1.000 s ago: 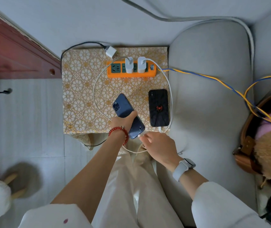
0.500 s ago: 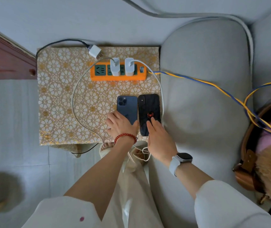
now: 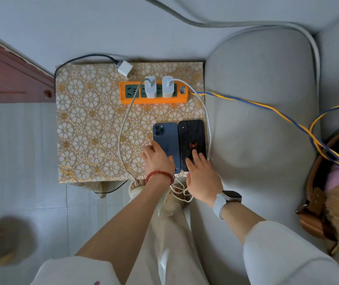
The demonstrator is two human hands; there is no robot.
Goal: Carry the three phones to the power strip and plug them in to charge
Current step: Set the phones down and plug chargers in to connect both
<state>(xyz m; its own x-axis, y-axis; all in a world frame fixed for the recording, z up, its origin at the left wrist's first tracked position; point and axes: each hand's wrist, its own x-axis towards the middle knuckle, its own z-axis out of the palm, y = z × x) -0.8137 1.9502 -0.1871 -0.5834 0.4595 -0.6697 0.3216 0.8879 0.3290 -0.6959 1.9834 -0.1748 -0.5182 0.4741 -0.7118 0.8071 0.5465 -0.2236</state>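
Two phones lie face down, side by side, on the floral-patterned table. The blue phone is on the left and the black phone with a red spider on the right. My left hand rests on the blue phone's lower left part. My right hand touches the black phone's lower end with straight fingers. The orange power strip at the table's far side carries two white chargers, and their white cables run to the phones' near ends. A third phone is not in view.
A loose white charger with a black cable lies unplugged behind the strip. A grey sofa cushion adjoins the table's right side, crossed by a yellow-blue cord. A brown bag with plush items sits far right. A wooden door stands at left.
The blue phone went from held up and angled to flat beside the black one. Both hands now rest on the phones' lower ends, and the camera view has shifted.
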